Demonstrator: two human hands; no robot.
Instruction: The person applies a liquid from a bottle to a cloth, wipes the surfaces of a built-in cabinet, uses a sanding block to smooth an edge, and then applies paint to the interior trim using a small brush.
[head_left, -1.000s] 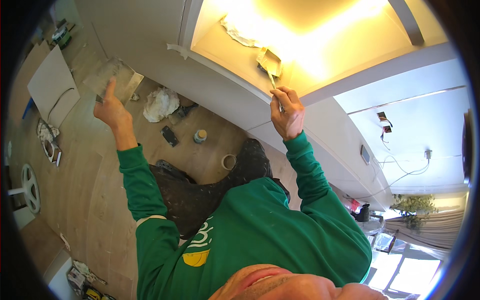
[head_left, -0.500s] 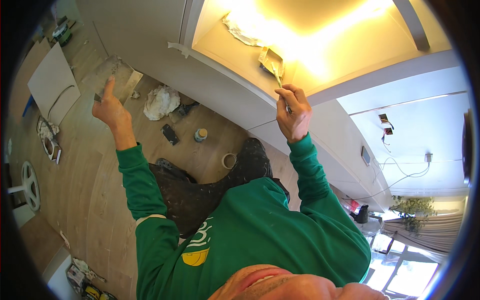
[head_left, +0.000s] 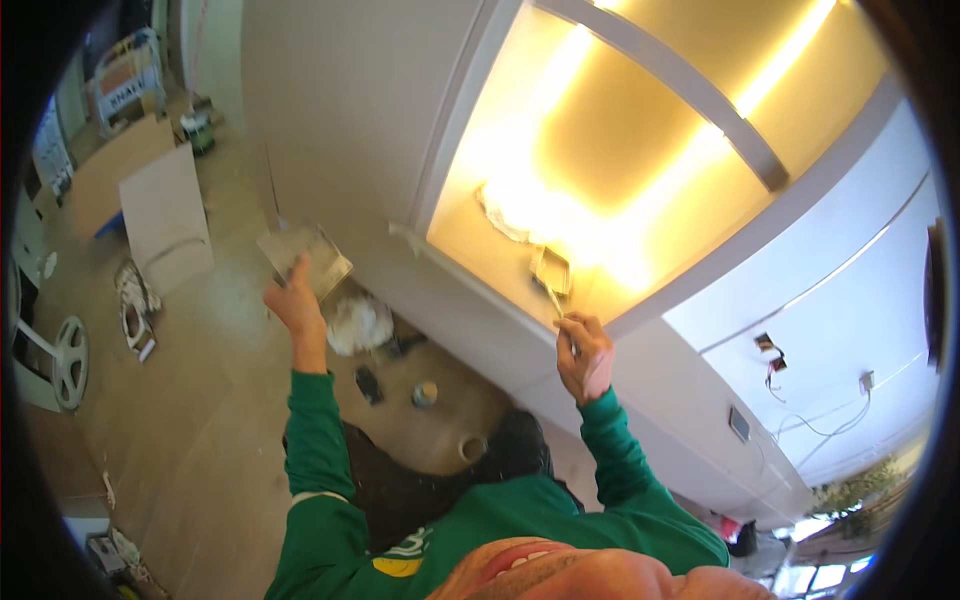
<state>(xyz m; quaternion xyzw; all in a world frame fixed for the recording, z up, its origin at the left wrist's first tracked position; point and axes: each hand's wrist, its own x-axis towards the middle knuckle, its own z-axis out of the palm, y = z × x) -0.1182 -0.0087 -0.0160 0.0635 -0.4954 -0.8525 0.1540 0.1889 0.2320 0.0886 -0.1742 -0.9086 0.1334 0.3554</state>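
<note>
My left hand [head_left: 297,312] grips a flat, smeared rectangular plate [head_left: 322,262], like a plasterer's blade, with the index finger stretched along it. It hangs over the floor, left of the lit cabinet niche [head_left: 455,222]. My right hand [head_left: 586,358] is at the front edge of that niche, fingers closed on a thin-handled tool [head_left: 555,302]. The tool's far end meets a small square piece [head_left: 551,268] with raised edges inside the niche. Whether the two are one thing I cannot tell. A pale crumpled heap [head_left: 503,212] sits beyond it in the glare.
On the floor below lie a crumpled white bundle [head_left: 359,325], a small dark flat thing [head_left: 369,385], a little jar [head_left: 425,393] and a roll of tape [head_left: 472,447]. Boards [head_left: 165,215] lie farther left. Loose wires [head_left: 770,368] stick out of the white wall at right.
My view has tilted upward, so the niche, the floor things and both hands sit lower in the picture. Each hand keeps its hold; the right tool stays at the square piece.
</note>
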